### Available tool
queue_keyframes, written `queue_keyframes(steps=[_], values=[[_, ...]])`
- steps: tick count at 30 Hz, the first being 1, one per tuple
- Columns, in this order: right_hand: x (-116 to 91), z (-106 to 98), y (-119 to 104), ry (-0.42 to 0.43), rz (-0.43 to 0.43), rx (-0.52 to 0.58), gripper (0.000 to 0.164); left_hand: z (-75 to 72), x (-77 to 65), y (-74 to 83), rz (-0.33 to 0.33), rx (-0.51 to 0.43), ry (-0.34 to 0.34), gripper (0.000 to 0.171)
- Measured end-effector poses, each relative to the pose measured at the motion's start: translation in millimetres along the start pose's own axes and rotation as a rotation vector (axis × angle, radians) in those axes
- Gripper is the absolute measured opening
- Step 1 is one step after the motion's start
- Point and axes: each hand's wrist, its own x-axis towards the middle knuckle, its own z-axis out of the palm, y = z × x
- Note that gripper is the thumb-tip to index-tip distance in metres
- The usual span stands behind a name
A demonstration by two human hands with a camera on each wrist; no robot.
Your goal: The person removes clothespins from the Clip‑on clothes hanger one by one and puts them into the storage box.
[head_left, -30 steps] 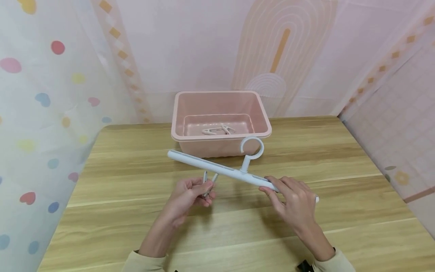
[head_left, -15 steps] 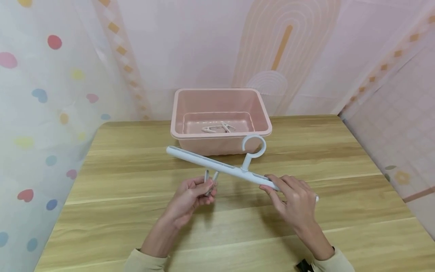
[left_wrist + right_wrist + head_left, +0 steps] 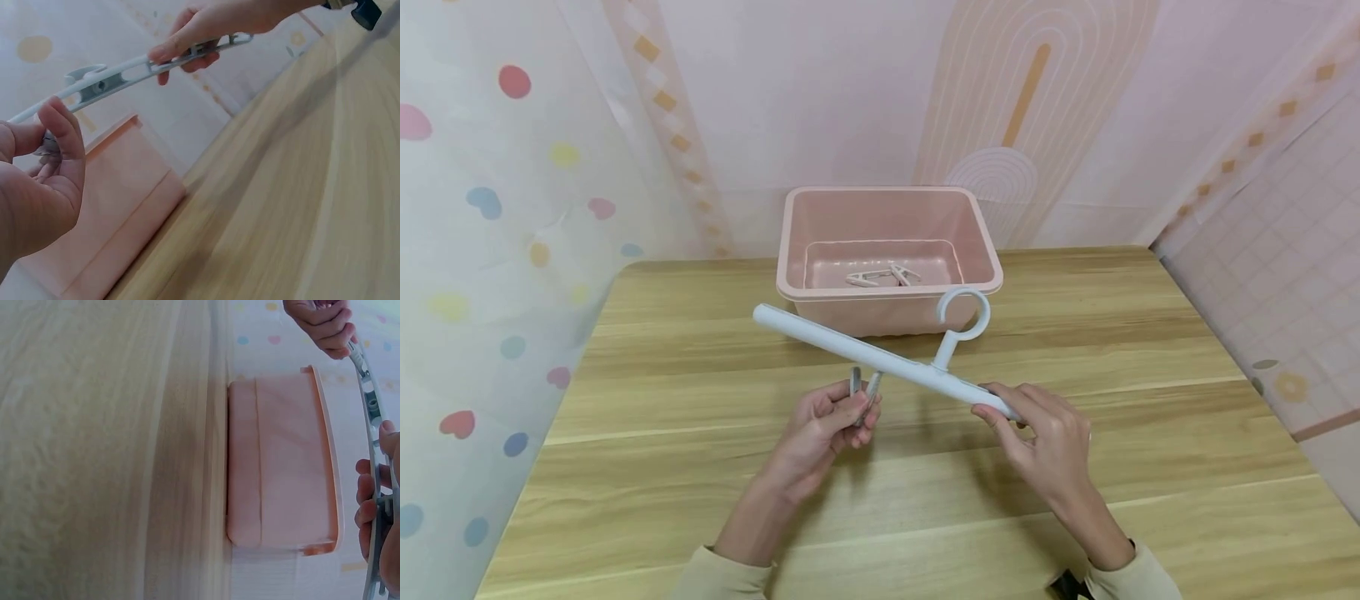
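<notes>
A pale blue-white clothes hanger (image 3: 838, 343) with a straight bar and an open ring hook (image 3: 987, 312) is held up over the table, its left end higher in the head view. My right hand (image 3: 1045, 442) grips the bar near its right end. My left hand (image 3: 823, 433) pinches a small greyish clip (image 3: 872, 390) between thumb and fingers. Two arms of this clip point up, close under the bar's left half. In the left wrist view, the hanger's underside (image 3: 109, 86) shows hollow sections; the fingers of the left hand (image 3: 47, 181) hide much of the clip.
Behind the hanger stands a pink plastic bin (image 3: 887, 312) at the back of the wooden table (image 3: 685, 433). A few light-coloured clips (image 3: 887, 275) lie inside it. Patterned cloth (image 3: 805, 92) hangs behind and at both sides. A black strap piece (image 3: 1067, 586) shows by the right sleeve.
The hanger has turned a little in the right hand: its left end is higher and its top slots show less. The left hand keeps the clip under the bar. The head view has shifted slightly.
</notes>
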Motion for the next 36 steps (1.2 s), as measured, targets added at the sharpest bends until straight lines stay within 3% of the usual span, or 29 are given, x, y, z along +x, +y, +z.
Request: queue_keyframes(steps=[3,6,9,13,16,19,24,36], values=[[-0.7,0.4,-0.1,0.002,0.006,-0.002,0.039,4.2,0.7,-2.5,0.059,0.062,0.053,0.015],[-1.4,0.5,-0.5,-0.007,0.008,-0.020,0.036,9.8,0.6,-5.7,0.178,0.250,0.174,0.013],[-1.9,0.7,-1.0,-0.015,0.006,-0.047,0.037,15.0,0.6,-10.5,0.395,0.574,0.332,0.012],[-1.1,0.8,-2.2,-0.014,-0.007,-0.096,0.045,18.4,2.2,-18.6,0.763,1.011,0.530,0.014],[0.3,1.5,-3.6,0.007,-0.029,-0.120,0.047,19.9,4.4,-21.5,0.937,1.160,0.606,0.016],[1.4,2.6,-5.8,0.038,-0.047,-0.133,0.046,22.8,6.0,-21.3,0.994,1.205,0.625,0.015],[2.6,3.8,-10.4,0.077,-0.059,-0.178,0.048,30.3,10.5,-21.0,1.031,1.270,0.676,0.014],[2.2,6.7,-19.1,0.083,-0.058,-0.254,0.049,43.7,21.2,-28.3,1.016,1.378,0.828,0.012]])
